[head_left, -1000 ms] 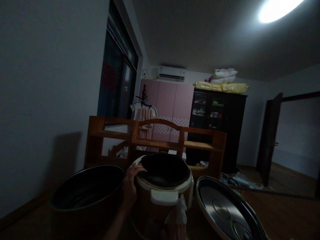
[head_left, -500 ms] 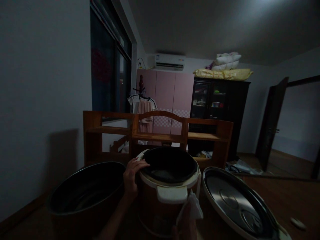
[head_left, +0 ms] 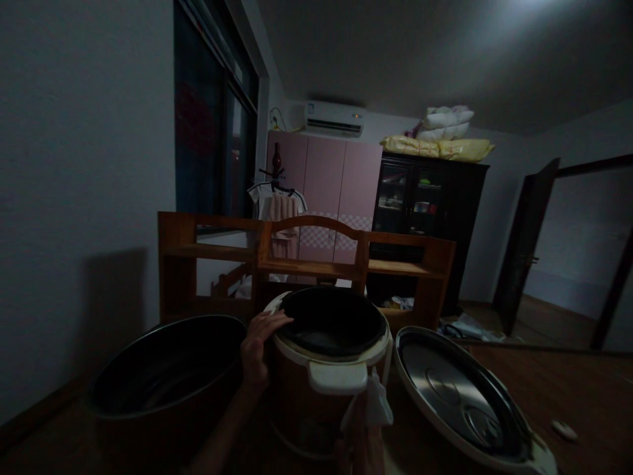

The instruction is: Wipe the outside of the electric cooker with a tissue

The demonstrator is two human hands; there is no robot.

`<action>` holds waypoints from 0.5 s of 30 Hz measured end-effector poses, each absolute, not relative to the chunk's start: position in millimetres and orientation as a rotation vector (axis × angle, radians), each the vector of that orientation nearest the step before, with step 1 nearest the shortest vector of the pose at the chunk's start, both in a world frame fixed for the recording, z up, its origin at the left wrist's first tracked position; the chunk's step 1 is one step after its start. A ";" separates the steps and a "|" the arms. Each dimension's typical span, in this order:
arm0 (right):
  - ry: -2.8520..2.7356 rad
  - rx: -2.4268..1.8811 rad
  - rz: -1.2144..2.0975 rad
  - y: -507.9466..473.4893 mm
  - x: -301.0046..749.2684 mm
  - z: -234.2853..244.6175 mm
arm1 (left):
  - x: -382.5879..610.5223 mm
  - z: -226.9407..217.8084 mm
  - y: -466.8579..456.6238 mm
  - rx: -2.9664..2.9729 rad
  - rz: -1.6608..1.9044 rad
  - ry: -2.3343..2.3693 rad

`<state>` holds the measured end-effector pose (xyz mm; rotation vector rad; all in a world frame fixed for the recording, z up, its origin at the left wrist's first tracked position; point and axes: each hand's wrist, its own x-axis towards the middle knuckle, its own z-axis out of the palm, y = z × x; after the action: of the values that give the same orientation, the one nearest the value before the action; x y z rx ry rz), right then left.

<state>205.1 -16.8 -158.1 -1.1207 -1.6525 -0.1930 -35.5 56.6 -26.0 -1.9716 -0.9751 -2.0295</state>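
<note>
An open rice cooker point(head_left: 324, 369) with a brown body and white rim stands in front of me. My left hand point(head_left: 260, 346) grips its left rim, fingers curled over the edge. My right hand point(head_left: 363, 442) is dim at the bottom edge, closed on a white cloth point(head_left: 373, 406) held against the cooker's front, just below the latch. A dark inner pot point(head_left: 165, 379) stands to the left of the cooker. The cooker's lid point(head_left: 462, 402) lies tilted open to the right, its steel inner face up.
A wooden shelf unit point(head_left: 306, 264) stands just behind the cooker. Beyond are a pink wardrobe point(head_left: 329, 191), a dark cabinet point(head_left: 425, 218) with bedding on top, and an open door point(head_left: 524, 244) at the right. A small pale object point(head_left: 564, 430) lies on the wooden surface, right.
The view has tilted down and shifted a little, so the ceiling light left the frame. My right hand with the cloth has moved slightly right along the cooker's front. My left hand stays on the rim.
</note>
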 end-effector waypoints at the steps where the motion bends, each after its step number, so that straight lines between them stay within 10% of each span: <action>1: -1.656 -1.131 -0.210 -14.8 204.8 -162.9 | -35.2 -26.3 56.2 -1.972 -2.037 -0.974; 15: -1.815 -1.096 -0.211 -50.2 169.8 -167.6 | -32.5 -27.9 52.6 -1.960 -2.093 -1.030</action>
<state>169.8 -50.2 -167.6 -1.0956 -1.8148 -0.2112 -32.5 52.6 -27.9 -1.9596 -1.0304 -2.0935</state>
